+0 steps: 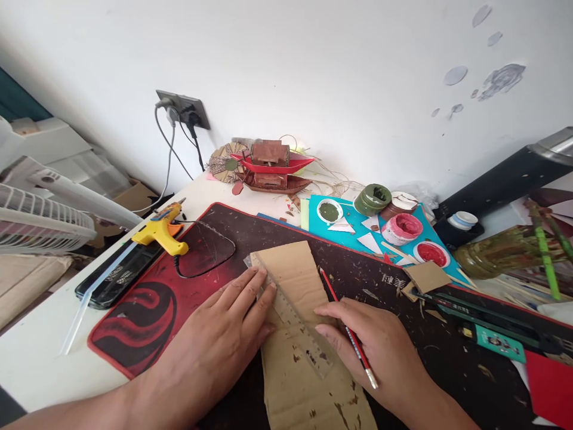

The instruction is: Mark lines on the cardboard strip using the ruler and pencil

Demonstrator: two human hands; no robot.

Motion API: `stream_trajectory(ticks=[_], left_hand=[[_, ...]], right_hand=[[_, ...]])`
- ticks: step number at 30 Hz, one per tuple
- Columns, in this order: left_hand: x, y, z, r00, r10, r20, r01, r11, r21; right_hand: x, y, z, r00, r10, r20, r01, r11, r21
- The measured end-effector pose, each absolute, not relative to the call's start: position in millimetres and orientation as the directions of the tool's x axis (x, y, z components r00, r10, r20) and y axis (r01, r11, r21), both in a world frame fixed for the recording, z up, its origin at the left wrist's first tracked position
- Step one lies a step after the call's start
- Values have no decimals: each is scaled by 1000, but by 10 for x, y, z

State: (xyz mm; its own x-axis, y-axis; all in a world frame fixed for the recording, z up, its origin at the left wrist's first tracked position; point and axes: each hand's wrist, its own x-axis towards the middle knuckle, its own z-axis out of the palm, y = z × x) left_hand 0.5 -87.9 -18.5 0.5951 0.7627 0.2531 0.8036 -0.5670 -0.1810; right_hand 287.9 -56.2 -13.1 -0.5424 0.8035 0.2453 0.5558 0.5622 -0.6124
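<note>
A strip of brown cardboard (290, 263) with dark flecks lies lengthwise on the dark mat in front of me. Across it, at a slant, runs a clear plastic ruler (299, 327). My left hand (224, 322) lies over the ruler's far end, its fingers stretched out flat and pressing it onto the cardboard. At the strip's right edge, my right hand (376, 340) holds a red pencil (356, 346) between its fingers. The pencil's point faces away from me and its eraser end towards me. Fingertips of the right hand are close to the ruler's right side.
A yellow glue gun (163, 233) rests on a black case (119, 275) at left. Model boats (277, 167) stand by the wall. Open paint jars (401, 229) sit on blue sheets (320, 206). At right are a green cutter (474, 310) and a black flask (501, 170).
</note>
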Motion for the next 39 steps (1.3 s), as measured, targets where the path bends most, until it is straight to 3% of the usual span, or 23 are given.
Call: stream_trajectory(ticks=[39], left_hand=[[-40,-847,-203,598,773,209,801,-582,-139]], right_hand=[[2898,-570,-172,-547,812,205,564,538,-627]])
